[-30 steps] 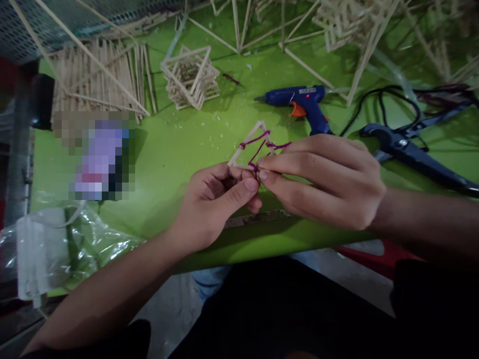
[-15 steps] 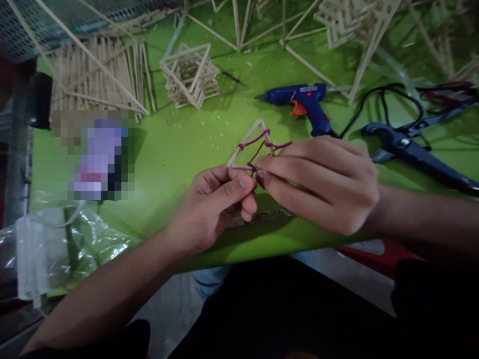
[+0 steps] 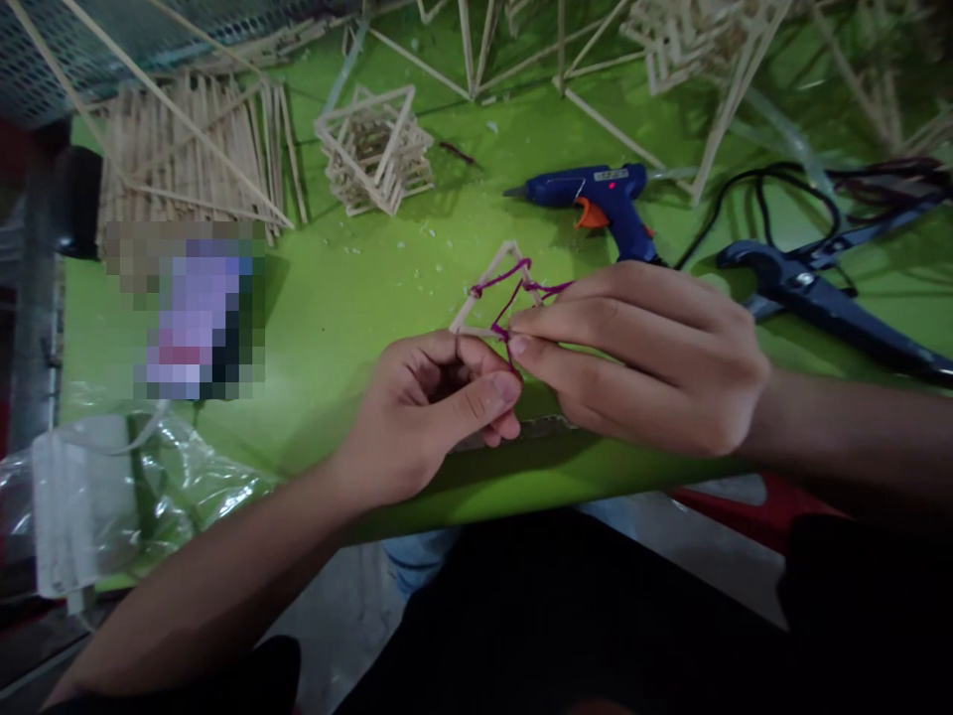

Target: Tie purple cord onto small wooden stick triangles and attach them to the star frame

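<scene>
Where the green surface [image 3: 320, 298] comes closest to the person, a white charger [image 3: 81, 501] sits with a clear plastic bag [image 3: 201, 467], on the near side of the glue gun [image 3: 596, 189] and well to its left. Less far to the left, and also on its near side, is the left hand [image 3: 439, 407], its grip closed on the near edge of a small stick frame [image 3: 492, 268]. The right hand [image 3: 655, 357] is just in front of the glue gun's handle, with its grip pinched shut on the frame's near right corner, thumb and fingertips together. The frame is held up in front of the glue gun and a little to its left. Purple thread [image 3: 508, 303] is knotted at several points on it and crosses its opening; one strand drops to the left thumb, though whether the thumb pins it is hard to tell.

Right of the glue gun and slightly nearer lies a pair of dark pliers [image 3: 841, 306]; well to its left is a phone-shaped item [image 3: 198, 318] hidden by pixel blocks. Left of the glue gun and a touch farther back stands a stack of square stick frames [image 3: 397, 136]. Beyond that stack's side, farther left of the glue gun, lies a row of loose sticks [image 3: 186, 149]. Large open stick structures [image 3: 469, 50] stand behind the glue gun.
</scene>
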A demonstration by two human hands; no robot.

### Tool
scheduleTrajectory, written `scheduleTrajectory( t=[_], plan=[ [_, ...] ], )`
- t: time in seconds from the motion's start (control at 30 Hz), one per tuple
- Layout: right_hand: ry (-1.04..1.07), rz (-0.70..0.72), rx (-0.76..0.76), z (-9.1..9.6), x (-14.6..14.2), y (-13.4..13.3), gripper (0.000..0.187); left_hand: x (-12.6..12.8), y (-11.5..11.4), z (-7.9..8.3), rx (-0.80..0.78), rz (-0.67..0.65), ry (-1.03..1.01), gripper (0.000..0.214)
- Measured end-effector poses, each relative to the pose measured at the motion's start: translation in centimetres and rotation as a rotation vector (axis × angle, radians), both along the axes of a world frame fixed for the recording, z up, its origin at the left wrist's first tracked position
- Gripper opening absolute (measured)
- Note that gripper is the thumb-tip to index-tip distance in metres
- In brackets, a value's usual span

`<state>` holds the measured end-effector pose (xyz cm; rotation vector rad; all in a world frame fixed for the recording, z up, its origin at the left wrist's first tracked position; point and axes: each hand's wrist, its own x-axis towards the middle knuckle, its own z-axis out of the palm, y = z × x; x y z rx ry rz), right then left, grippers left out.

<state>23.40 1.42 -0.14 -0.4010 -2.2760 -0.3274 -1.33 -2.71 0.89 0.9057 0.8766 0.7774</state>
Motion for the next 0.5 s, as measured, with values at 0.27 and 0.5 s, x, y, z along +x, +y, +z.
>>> scheduleTrajectory(
  t=[0.27,0.5],
  plan=[
    [0.101,0.024,-0.197,0.8,-0.2,-0.6,0.015,0.1,-0.2,1.2,0.149,0.02,0.219,0.031],
    [0.109,0.006,-0.03,-0.1,-0.5,0.1,0.007,-0.2,-0.4,1.0,0.064,0.063,0.133,0.032]
  ],
)
